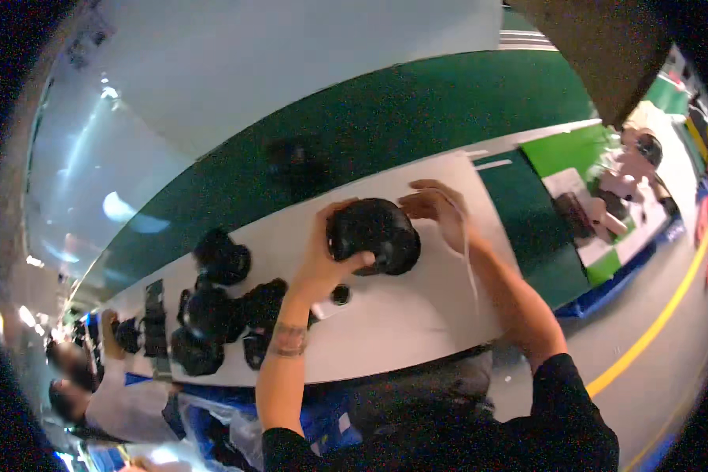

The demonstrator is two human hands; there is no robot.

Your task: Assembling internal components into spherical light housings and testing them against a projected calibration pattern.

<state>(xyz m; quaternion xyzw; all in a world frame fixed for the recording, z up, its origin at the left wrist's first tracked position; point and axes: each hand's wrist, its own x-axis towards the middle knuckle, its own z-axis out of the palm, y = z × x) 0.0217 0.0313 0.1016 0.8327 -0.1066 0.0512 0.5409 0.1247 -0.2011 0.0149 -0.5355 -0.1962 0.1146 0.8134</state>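
A glossy black, rounded, helmet-like shell [372,234] is over the white table in front of me. My left hand [322,256] grips its left side, with the thumb across the near face and the fingers behind. My right hand [442,212] is at the upper right of the shell, fingers apart and slightly bent, close to its edge; whether they touch it I cannot tell. A thin pale cord or strip [472,271] runs down beside my right hand and forearm. Below my left hand lies a small black round piece [340,294].
Several black rounded items [204,311] cluster on the white table [417,322] at left. To the right, a green mat [562,149] lies by another person's hands [621,177]. Another person [126,405] sits at far left. Blue crates with clear plastic [236,421] stand below the table edge.
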